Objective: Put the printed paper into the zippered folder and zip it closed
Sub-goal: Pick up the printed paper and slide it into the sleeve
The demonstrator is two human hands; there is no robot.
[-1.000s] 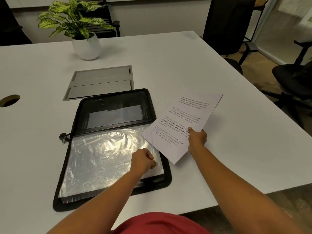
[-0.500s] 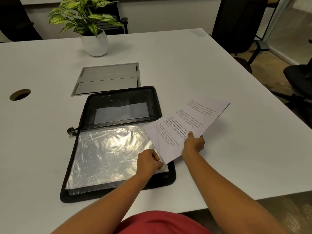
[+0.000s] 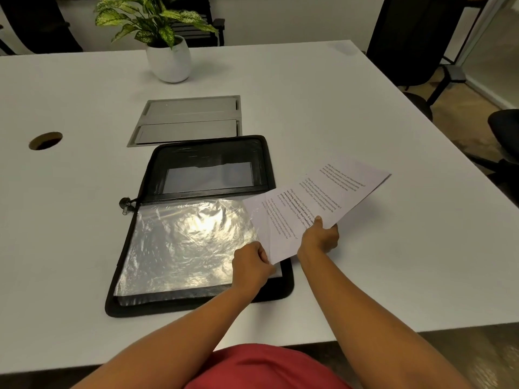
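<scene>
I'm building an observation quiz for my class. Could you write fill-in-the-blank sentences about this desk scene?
1. The zippered folder lies ____ on the table.
2. The right hand holds the printed paper with its text facing ____.
3. The left hand pinches the plastic sleeve at its ____ edge.
4. The plant stands in a ____ pot.
Missing words: open; up; right; white.
</scene>
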